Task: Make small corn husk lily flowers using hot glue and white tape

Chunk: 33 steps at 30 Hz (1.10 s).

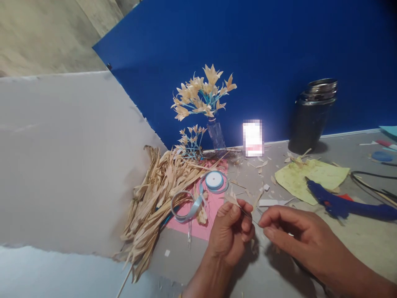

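Note:
Between the thumb and fingers of my left hand [228,225] is a small pale husk flower [232,198], its petals pointing up and left. A thin dark wire stem [252,220] runs from it toward my right hand [305,231]. The right thumb and forefinger are pinched together at the wire's far end; the other fingers curl behind. Beyond the left hand lie a roll of light blue ribbon [214,180] and a loose ribbon loop [182,215] on a pink sheet [194,227]. A bundle of dried husks [155,198] rests left of them.
Finished husk flowers [198,91] stand in a clear bottle [216,133] against a blue panel [248,54]. A dark flask [312,120] stands at back right. A blue glue gun [335,200] lies by a yellow sheet [325,176]. Husk scraps litter the grey table.

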Each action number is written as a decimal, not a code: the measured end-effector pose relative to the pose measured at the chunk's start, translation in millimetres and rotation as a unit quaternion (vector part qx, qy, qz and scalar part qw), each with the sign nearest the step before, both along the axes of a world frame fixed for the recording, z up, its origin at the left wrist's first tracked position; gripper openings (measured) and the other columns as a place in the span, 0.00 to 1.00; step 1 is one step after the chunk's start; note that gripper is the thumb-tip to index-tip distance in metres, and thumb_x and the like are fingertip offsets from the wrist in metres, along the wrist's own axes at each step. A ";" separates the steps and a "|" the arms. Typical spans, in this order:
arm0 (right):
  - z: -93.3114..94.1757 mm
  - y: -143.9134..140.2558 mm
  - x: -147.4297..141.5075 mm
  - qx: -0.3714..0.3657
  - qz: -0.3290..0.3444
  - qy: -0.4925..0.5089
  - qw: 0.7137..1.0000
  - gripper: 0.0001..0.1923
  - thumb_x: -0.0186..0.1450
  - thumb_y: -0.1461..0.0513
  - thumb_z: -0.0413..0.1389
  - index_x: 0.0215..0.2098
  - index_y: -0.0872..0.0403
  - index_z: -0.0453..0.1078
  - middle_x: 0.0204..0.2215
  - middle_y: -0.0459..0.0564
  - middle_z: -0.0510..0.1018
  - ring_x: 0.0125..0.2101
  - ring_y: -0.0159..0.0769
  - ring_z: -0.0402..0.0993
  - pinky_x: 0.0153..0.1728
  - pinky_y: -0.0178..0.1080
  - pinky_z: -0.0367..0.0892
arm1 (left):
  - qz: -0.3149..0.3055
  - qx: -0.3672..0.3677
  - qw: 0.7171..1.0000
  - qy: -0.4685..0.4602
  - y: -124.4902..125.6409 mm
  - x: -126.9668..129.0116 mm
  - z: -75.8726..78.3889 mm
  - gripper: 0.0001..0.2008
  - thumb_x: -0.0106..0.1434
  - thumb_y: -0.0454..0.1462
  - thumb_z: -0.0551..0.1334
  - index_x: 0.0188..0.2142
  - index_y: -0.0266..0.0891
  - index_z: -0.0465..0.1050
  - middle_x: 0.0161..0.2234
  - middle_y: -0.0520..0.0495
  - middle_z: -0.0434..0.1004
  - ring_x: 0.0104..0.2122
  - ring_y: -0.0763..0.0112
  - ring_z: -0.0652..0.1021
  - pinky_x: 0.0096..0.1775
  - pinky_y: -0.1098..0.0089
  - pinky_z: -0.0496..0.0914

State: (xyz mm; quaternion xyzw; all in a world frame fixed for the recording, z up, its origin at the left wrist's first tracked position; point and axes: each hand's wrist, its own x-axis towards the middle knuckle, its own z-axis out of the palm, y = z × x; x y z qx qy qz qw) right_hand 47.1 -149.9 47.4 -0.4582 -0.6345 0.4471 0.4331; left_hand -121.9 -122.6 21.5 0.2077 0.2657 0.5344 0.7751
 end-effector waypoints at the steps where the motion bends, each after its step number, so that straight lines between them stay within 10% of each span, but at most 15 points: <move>1: 0.0 0.2 0.0 0.000 0.001 -0.001 1.000 0.09 0.66 0.56 0.58 0.31 0.50 0.78 0.23 0.44 0.77 0.23 0.32 0.70 0.25 0.33 0.66 | -0.001 0.002 1.000 0.000 0.1 -0.1 0.0 0.19 0.48 0.43 0.80 0.32 0.35 0.79 0.30 0.50 0.79 0.18 0.85 0.67 0.18 0.81 0.58; 33: -8.7 -4.3 -5.1 0.072 -0.039 -0.061 0.995 0.09 0.65 0.57 0.58 0.31 0.48 0.79 0.23 0.45 0.79 0.24 0.35 0.73 0.25 0.34 0.70 | -0.018 0.008 1.000 -0.007 -2.5 1.5 -7.9 0.19 0.49 0.44 0.79 0.33 0.34 0.78 0.24 0.53 0.75 0.14 0.86 0.61 0.16 0.81 0.56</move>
